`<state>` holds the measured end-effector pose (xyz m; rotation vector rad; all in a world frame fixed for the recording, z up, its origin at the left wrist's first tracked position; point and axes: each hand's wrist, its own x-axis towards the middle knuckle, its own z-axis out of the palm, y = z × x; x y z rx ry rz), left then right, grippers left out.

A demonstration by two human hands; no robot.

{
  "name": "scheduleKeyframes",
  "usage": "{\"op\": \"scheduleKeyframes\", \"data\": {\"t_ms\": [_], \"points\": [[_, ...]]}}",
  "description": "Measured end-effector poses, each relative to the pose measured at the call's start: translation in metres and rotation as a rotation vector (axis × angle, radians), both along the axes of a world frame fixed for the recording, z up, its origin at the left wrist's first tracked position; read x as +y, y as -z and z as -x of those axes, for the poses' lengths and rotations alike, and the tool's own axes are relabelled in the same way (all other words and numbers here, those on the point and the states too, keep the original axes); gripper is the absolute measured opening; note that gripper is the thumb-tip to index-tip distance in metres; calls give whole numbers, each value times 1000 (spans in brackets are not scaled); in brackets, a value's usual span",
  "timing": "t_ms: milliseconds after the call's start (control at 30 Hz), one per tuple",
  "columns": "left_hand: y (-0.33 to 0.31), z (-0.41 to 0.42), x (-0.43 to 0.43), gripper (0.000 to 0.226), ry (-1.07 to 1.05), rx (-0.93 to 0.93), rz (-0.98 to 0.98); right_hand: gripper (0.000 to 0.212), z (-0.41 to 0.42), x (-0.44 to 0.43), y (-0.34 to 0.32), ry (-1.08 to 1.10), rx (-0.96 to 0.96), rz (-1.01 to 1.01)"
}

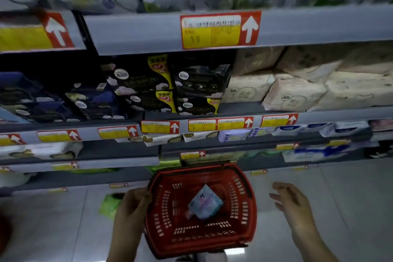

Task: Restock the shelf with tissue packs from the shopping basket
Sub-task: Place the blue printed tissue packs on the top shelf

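Note:
A red shopping basket [248, 208] sits low in front of the shelves, and one pale blue tissue pack [205, 204] lies tilted on its bottom. My left hand [133, 208] grips the basket's left rim. My right hand [294, 204] hovers to the right of the basket, apart from it, with relaxed spread fingers and nothing in it. The shelf [234, 110] at chest height carries dark tissue packs [191, 85] in the middle and beige tissue packs [297, 83] to the right.
Lower shelves [119, 160] with more white and blue packs run behind the basket. A green pack [109, 206] lies on the tiled floor left of my left hand. The upper shelf [148, 32] holds large white packs. Pale floor spreads to the right.

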<state>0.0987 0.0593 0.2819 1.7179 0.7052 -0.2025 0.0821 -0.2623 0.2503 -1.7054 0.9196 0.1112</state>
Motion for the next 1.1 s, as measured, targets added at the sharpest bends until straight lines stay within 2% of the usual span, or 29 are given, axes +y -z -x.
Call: {"op": "scheduleKeyframes", "data": {"t_ms": [167,333,433,767,1000,1100], "points": [[59,0,-8,25,72,64,-30,21,24,-3,52,-9,88,-2],[117,19,-20,19,90,150,28,22,40,9,109,-60,181,1],[150,27,-26,5,59,206,64,19,41,18,146,-84,214,12],[278,40,-42,12,169,395,41,17,40,37,275,-124,302,-43],[360,50,-42,20,275,544,-74,33,33,38,345,-189,420,94],[393,57,-38,16,231,543,-20,35,30,41,372,-236,459,129]]}}
